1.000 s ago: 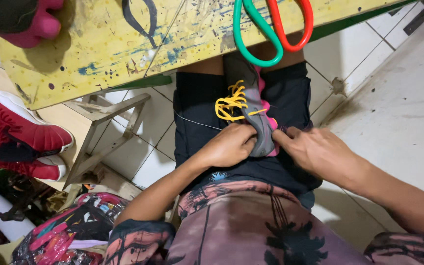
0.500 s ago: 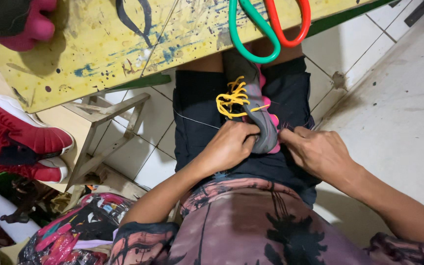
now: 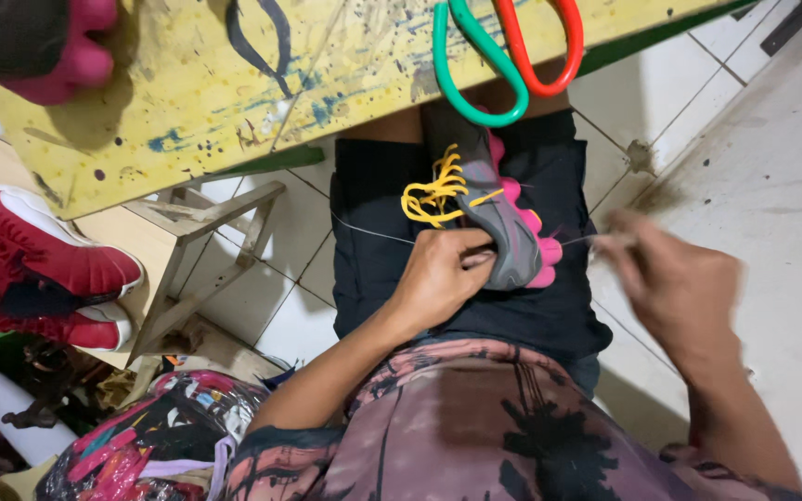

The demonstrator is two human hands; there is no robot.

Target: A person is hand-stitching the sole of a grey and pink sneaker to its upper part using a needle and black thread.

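head view, near to far: person's patterned pink-and-black shirt point(image 3: 475, 436) fills the lower frame. left hand point(image 3: 438, 278) is closed in a firm grip around the near end of the grey fabric shoe with pink lobed sole and yellow laces point(image 3: 498, 218), pinning it on the lap over black shorts point(image 3: 373, 250). shoe long axis runs away from the body, toe toward the yellow paint-stained wooden table point(image 3: 206, 83). right hand point(image 3: 670, 278), blurred, sits apart to the shoe's right; its fingers appear pinched on a thin thread point(image 3: 577, 241) running to the sole edge. left hand is the nearer. green-and-red-handled scissors point(image 3: 503, 46) lie on the table beyond.
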